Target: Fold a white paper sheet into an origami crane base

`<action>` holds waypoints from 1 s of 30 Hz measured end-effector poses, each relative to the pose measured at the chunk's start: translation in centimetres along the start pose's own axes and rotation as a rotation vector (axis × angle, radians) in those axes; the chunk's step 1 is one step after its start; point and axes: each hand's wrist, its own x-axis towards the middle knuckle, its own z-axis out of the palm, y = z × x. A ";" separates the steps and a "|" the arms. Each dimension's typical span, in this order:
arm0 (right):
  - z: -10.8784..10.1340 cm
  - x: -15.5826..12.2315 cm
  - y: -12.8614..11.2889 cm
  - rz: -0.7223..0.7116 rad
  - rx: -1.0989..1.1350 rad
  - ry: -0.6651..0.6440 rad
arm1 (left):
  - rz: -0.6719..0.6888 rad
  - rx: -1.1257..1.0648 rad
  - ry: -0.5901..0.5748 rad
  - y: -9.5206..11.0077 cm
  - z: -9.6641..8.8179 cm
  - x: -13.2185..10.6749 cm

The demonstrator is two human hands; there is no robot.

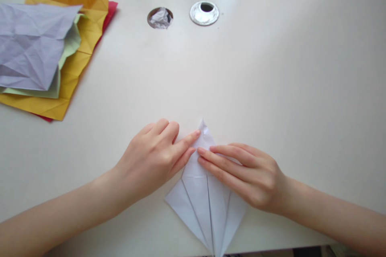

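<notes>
A sheet of white paper [196, 192], folded into a kite-like shape with a long slit down its middle, lies near the table's front edge. Its narrow tip points away from me. My left hand [157, 148] is at the tip's left side, index finger and thumb on the paper, the other fingers curled in. From the right, my right hand [250, 172] lays its outstretched fingers flat across the paper just below the tip. It covers part of the right edge, and its thumb is hidden.
Creased coloured sheets are stacked at the far left: lilac [30, 44], pale green [70, 44], yellow [86, 36] and red [110, 14]. Towards the back, crumpled paper [162, 18] fills a round hole in the white table [286, 88], beside a metal grommet [199, 17] with an opening.
</notes>
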 end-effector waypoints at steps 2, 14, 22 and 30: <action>0.0 0.0 0.0 0.003 0.000 -0.002 | -0.003 -0.017 -0.005 -0.2 0.0 0.0; 0.0 0.0 0.0 0.010 0.014 -0.002 | 0.006 0.033 0.014 -1.0 0.2 1.0; 0.0 0.1 0.0 0.007 0.021 0.009 | 0.093 0.196 0.126 -0.6 0.6 0.8; -0.2 0.4 -0.1 0.010 0.008 0.012 | 0.128 0.158 0.111 -1.0 1.2 0.9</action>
